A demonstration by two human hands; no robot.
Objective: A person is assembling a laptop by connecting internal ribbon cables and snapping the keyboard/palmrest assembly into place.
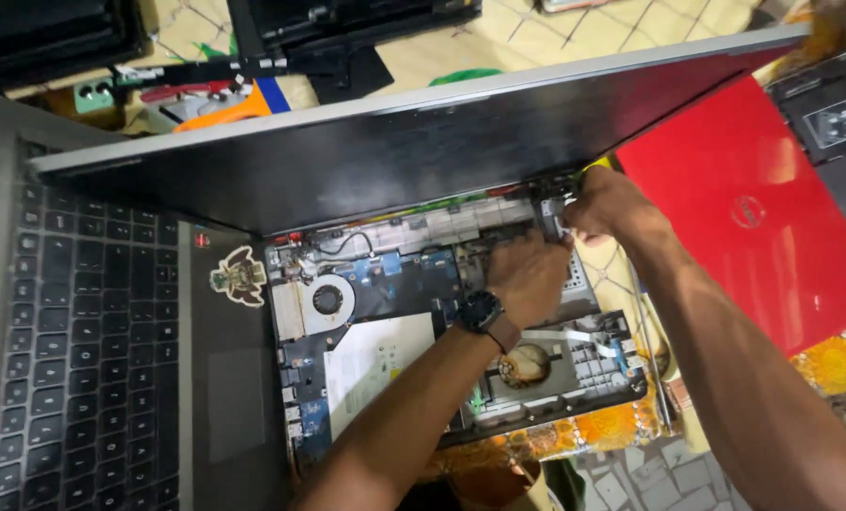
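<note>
An opened laptop base (pixel 588 364) lies in front of me with its circuit board, round fan (pixel 327 300) and white label exposed. Its dark screen lid (pixel 385 156) is tilted up over the back edge. My left hand (pixel 529 276), with a black watch on the wrist, presses on the board just below the right hinge (pixel 549 202). My right hand (pixel 609 203) is closed at that hinge, pinching something small; a yellow-green bit shows above the fingers, and what it grips is hidden.
A grey laptop (pixel 91 331) with a dark keyboard and a sticker lies to the left. A red laptop (pixel 754 208) lies to the right, with a black device beyond it. More black laptops, an orange tool and a power strip lie at the back on a patterned cloth.
</note>
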